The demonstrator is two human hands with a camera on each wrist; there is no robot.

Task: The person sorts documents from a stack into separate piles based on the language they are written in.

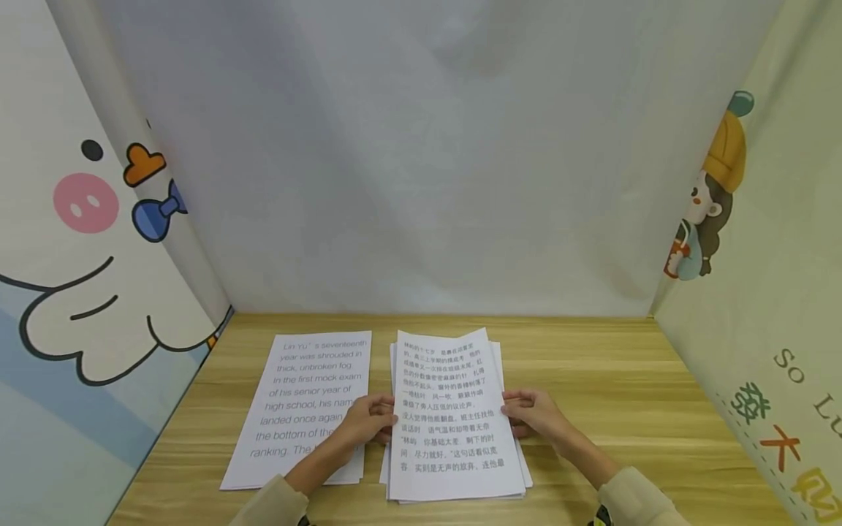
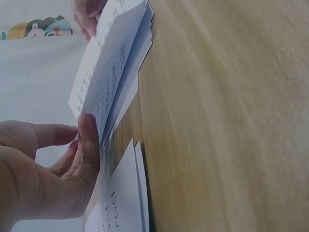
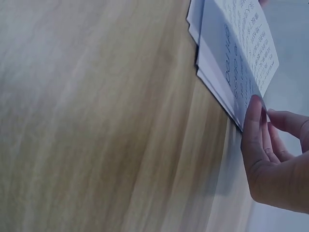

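A sheet of paper (image 1: 447,424) printed with Chinese text is held by both hands, one at each side edge. My left hand (image 1: 368,420) pinches its left edge between thumb and fingers, and my right hand (image 1: 536,416) pinches the right edge. Under it lies a loose stack of papers (image 3: 224,72), its edges out of line. In both wrist views the held sheet stands lifted and tilted above that stack. To the left, a second stack of papers (image 1: 309,394) with English text on top lies on the table, partly hidden by the left hand and forearm.
The wooden table (image 1: 605,365) extends right of the papers and up to a pale curtain (image 1: 427,183) at the back. Printed cartoon panels (image 1: 66,109) close off the left side, and a panel with lettering (image 1: 776,314) stands at the right.
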